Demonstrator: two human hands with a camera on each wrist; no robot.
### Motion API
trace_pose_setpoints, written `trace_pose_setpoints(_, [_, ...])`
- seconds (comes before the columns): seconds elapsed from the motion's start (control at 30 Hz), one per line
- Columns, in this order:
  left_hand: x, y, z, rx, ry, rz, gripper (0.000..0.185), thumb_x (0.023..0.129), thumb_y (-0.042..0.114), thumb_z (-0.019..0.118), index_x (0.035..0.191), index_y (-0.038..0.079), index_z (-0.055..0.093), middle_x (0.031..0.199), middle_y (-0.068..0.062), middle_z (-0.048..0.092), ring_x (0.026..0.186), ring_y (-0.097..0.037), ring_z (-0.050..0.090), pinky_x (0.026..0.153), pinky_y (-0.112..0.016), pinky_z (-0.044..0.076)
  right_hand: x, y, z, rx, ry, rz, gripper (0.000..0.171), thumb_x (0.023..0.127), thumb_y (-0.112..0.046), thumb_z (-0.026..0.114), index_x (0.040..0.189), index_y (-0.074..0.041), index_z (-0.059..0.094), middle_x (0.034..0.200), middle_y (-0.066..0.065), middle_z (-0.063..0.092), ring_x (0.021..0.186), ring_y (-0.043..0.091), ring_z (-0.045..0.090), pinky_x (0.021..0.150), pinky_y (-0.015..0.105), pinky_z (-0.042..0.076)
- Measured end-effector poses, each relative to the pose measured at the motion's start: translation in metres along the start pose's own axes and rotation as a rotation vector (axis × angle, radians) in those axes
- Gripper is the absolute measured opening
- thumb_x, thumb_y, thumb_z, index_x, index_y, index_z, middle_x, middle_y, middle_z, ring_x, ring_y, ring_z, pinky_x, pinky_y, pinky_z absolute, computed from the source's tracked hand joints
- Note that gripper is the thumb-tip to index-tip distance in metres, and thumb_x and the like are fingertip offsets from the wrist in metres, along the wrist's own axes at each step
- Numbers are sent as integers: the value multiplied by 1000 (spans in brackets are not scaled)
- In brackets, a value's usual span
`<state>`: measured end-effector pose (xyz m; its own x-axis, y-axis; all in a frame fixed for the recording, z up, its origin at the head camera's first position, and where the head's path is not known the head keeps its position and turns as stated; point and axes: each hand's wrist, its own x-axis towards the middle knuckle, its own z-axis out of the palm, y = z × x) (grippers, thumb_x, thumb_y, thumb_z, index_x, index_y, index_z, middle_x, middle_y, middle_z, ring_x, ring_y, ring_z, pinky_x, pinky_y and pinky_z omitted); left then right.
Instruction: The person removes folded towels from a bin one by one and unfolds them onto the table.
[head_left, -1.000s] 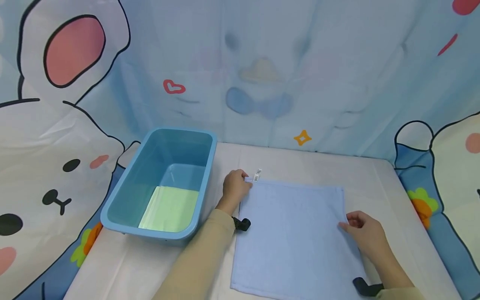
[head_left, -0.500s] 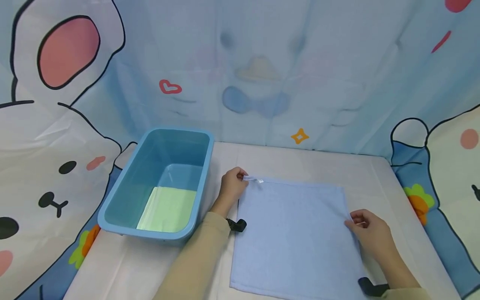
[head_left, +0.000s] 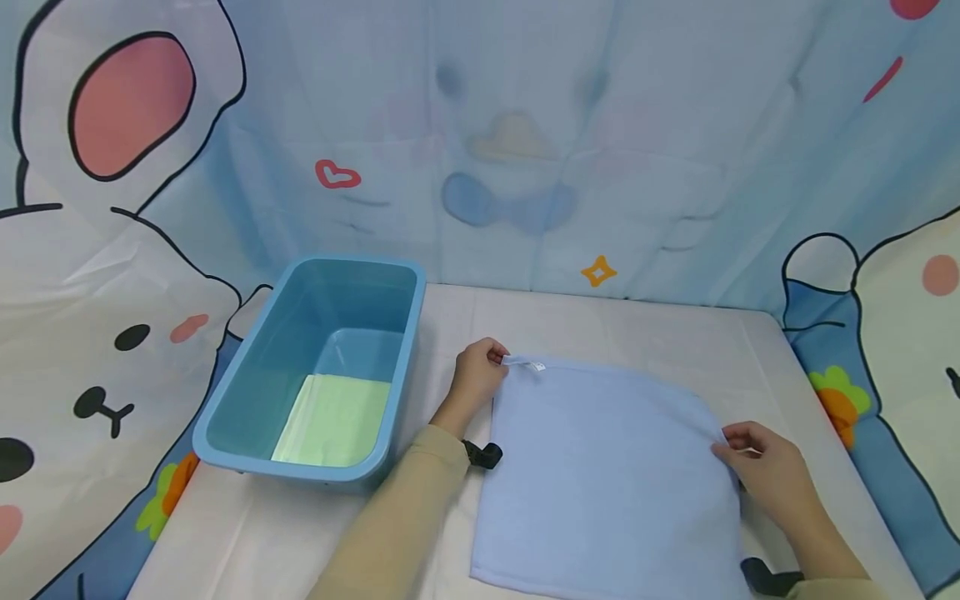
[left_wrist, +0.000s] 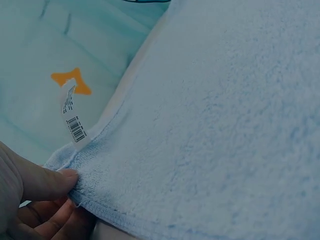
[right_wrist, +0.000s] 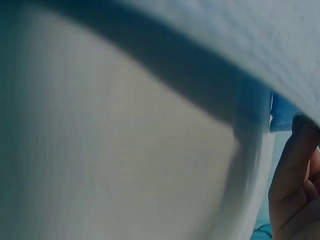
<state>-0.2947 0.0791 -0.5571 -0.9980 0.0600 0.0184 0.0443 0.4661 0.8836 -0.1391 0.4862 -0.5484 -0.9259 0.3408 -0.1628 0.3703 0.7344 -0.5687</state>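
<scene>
Both far corners of the towel (head_left: 607,475) have lifted, pinched by left hand (head_left: 476,379) at 10 o'clock and right hand (head_left: 765,467) (3 o'clock); folding barely begun.

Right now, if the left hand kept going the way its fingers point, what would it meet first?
Probably only the blue towel it already pinches at the corner; beyond, bare table, then the backdrop. Depth is uncertain.

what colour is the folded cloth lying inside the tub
Pale green. The folded cloth lies flat on the bottom of the blue tub; the head view shows it best.
</scene>
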Motion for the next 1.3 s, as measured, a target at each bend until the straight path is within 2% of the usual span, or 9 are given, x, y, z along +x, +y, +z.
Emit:
trace_pose_setpoints(0.27, [-4,11,20,10,-60,43,13,93,-1,78,101,9,75,90,-2,71,80,-9,61,71,-21,51,8,21,-27,-55,-22,-27,44,105,-27,73,133,5,62,112,21,68,99,34,59,62,16,51])
trace_pose_setpoints(0.43, [-7,26,34,20,-99,50,11,94,1,78,102,9,75,90,0,70,81,-9,60,73,-22,51,18,38,-43,-88,-20,-12,47,104,-28,74,134,7,61,111,23,69,98,35,59,60,19,52])
trace_pose_setpoints(0.6, [-8,41,52,24,-128,58,10,96,3,77,102,10,75,89,2,68,81,-8,58,73,-21,50,29,55,-56,-111,-20,37,50,103,-27,74,134,9,59,112,28,67,97,38,57,61,22,50])
trace_pose_setpoints(0.73, [-10,48,69,22,-147,67,8,96,4,77,101,10,74,88,3,67,79,-6,56,72,-20,48,33,69,-61,-134,-19,108,49,103,-20,73,135,13,55,114,33,63,96,39,57,62,26,50])
trace_pose_setpoints(0.87, [-13,51,85,44,-170,89,9,96,4,76,102,10,75,89,3,69,78,-4,56,72,-18,48,33,80,-61,-150,16,223,48,103,-12,72,136,16,51,117,38,59,99,46,55,74,45,57])
trace_pose_setpoints(1.0, [-15,53,97,77,-206,127,12,97,4,74,106,11,75,92,5,71,80,-2,57,74,-17,49,33,86,-65,-197,59,270,45,102,-6,71,134,18,50,119,41,57,102,51,53,91,63,54])
trace_pose_setpoints(1.13, [-18,55,105,51,-241,121,17,97,5,74,112,12,76,96,6,73,84,-2,61,77,-16,51,32,89,-71,-228,77,282,37,103,-4,69,127,18,50,114,41,56,99,50,51,89,63,54])
trace_pose_setpoints(1.3, [-23,58,111,-5,-311,103,32,97,10,79,128,12,74,110,3,78,94,0,68,82,-15,54,33,90,-76,-268,87,323,31,104,-2,65,122,18,50,106,39,57,95,48,52,81,56,54])
